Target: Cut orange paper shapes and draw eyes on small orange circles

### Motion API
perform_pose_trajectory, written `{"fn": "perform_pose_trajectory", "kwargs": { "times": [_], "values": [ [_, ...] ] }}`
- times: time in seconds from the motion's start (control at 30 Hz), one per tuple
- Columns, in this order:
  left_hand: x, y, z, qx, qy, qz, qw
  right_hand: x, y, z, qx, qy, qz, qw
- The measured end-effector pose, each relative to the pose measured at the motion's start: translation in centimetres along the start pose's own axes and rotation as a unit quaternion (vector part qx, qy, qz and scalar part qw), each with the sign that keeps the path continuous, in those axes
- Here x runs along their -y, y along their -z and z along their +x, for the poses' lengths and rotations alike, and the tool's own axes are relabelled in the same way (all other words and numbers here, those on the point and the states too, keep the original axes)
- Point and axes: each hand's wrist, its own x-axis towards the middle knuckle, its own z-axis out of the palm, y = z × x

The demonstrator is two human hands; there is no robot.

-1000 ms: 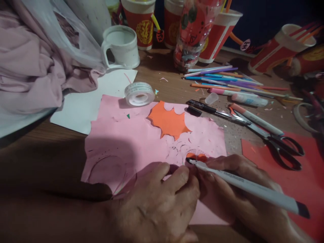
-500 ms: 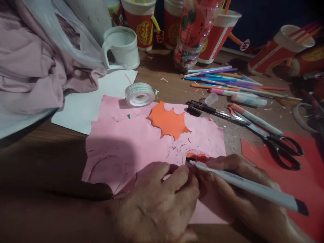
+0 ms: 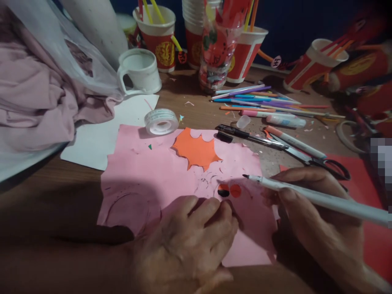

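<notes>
My right hand [image 3: 321, 232] is closed around a slim white marker [image 3: 330, 201]. Its dark tip points left, just above the pink paper [image 3: 183, 183] and apart from it. On the paper are two small orange circles [image 3: 235, 190] side by side; the left one has its lower half coloured black. My left hand [image 3: 196, 237] rests on the paper just below them, fingers bent and pressed together, holding it down. Its fingertips are partly hidden. A spiky orange paper cutout [image 3: 196, 149] lies farther up the pink sheet.
A tape roll [image 3: 161, 121] sits at the sheet's top edge. Beyond are a white mug [image 3: 142, 71], red paper cups [image 3: 161, 45] and a plastic bottle [image 3: 212, 53]. Scissors [image 3: 333, 168], a black pen [image 3: 251, 136] and several coloured sticks [image 3: 254, 98] lie right, near red paper [image 3: 364, 196].
My right hand has drawn the marker up and right, off the orange circles, uncovering them and the black half. My left hand stays on the paper. The view has shifted slightly.
</notes>
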Motion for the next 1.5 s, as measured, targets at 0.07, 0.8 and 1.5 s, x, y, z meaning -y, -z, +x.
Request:
{"fn": "perform_pose_trajectory", "kwargs": {
  "times": [0.07, 0.8, 1.5],
  "values": [
    [0.0, 0.1, 0.0, -0.004, -0.002, 0.001, 1.000, 0.1, 0.3, 0.0, -0.013, -0.004, 0.009, 1.000],
    [-0.6, 0.3, 0.2, 0.009, 0.030, -0.046, 0.998, -0.7, -0.6, -0.4, 0.138, 0.066, -0.130, 0.980],
    [0.0, -0.2, 0.0, -0.021, -0.016, -0.019, 0.999, -0.9, -0.9, -0.4, 0.146, 0.077, -0.162, 0.973]
  ]
}}
